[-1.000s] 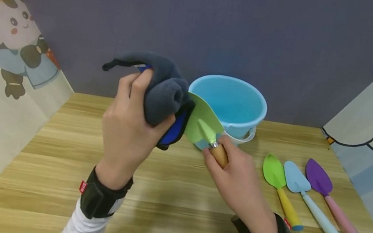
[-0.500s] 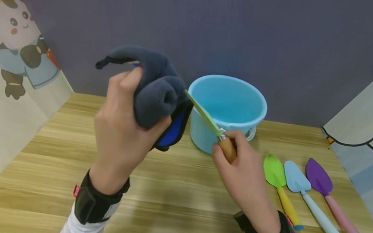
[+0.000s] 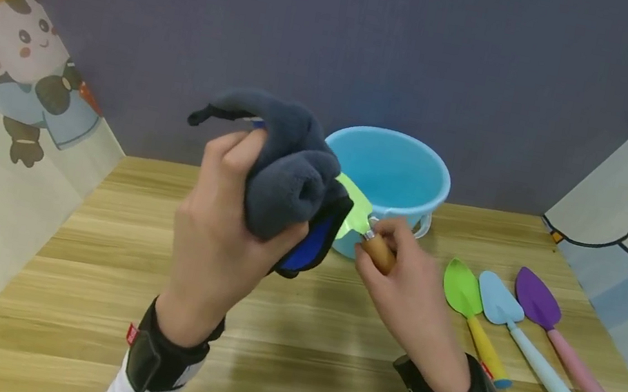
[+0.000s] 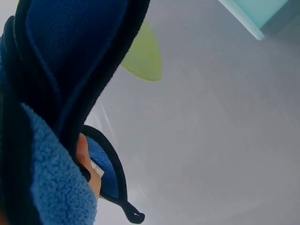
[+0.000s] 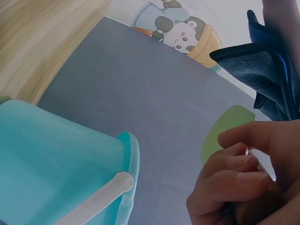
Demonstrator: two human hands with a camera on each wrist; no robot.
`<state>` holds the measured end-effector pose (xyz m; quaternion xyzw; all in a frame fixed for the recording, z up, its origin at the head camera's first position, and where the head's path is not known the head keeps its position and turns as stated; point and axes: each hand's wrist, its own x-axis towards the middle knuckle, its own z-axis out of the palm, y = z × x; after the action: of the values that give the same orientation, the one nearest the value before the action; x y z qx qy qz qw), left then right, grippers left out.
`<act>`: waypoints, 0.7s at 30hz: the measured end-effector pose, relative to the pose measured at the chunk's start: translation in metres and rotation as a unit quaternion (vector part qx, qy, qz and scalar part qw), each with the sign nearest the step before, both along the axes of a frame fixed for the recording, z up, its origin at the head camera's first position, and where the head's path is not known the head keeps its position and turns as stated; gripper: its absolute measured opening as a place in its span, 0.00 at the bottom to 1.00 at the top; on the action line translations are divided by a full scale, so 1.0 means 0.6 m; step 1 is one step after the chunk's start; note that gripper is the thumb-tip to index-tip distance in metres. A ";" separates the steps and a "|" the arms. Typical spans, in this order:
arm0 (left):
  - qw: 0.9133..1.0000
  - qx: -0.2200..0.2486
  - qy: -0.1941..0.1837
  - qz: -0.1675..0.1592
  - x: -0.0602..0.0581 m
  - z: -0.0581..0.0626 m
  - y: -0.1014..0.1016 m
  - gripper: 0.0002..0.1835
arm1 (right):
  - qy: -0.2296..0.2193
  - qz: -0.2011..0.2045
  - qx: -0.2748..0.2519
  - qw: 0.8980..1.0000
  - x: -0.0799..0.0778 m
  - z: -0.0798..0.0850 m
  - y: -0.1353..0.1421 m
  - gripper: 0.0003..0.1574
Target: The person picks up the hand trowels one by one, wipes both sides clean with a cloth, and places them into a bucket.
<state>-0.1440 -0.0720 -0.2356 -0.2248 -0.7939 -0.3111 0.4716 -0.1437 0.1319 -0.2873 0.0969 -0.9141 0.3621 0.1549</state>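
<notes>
My left hand (image 3: 226, 229) grips a bunched cloth (image 3: 293, 185), dark grey-blue outside with a bright blue, black-edged inner side. In the left wrist view, the cloth's blue pile (image 4: 65, 183) and dark edging fill the left side. My right hand (image 3: 408, 286) holds a small trowel by its wooden handle (image 3: 378, 253). The trowel's light green blade (image 3: 355, 207) points up and left, its tip hidden behind the cloth in the head view. In the right wrist view, the blade (image 5: 226, 129) shows beyond the curled fingers, close to the cloth (image 5: 253, 68).
Behind the trowel, a light blue bucket (image 3: 338, 239) with a white handle stands against the dark back wall (image 3: 257, 18). On the wooden table (image 3: 82, 295) at right lie a green trowel (image 3: 463, 289), a light blue one (image 3: 500, 299) and a purple one (image 3: 538, 299). Printed panels flank both sides.
The trowel blade turned edge-on half a second ago and now faces the camera again. My left hand with the cloth shifted left, then back right, covering more of the blade.
</notes>
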 end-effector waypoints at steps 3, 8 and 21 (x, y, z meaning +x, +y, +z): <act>1.000 -0.017 -0.012 -0.003 0.003 -0.002 0.004 0.42 | -0.004 -0.008 0.007 1.000 0.001 0.000 0.000 0.18; 0.998 -0.050 -0.034 -0.004 0.008 -0.006 0.013 0.45 | -0.010 0.001 0.020 1.000 0.000 0.001 0.001 0.18; 0.982 -0.154 -0.105 -0.004 0.005 -0.022 0.051 0.41 | 0.024 0.052 0.042 0.997 0.018 -0.002 -0.011 0.05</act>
<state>-0.1410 -0.0416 -0.2487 -0.2645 -0.8764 -0.2086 0.3442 -0.1332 0.1256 -0.2882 0.1598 -0.9182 0.3283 0.1535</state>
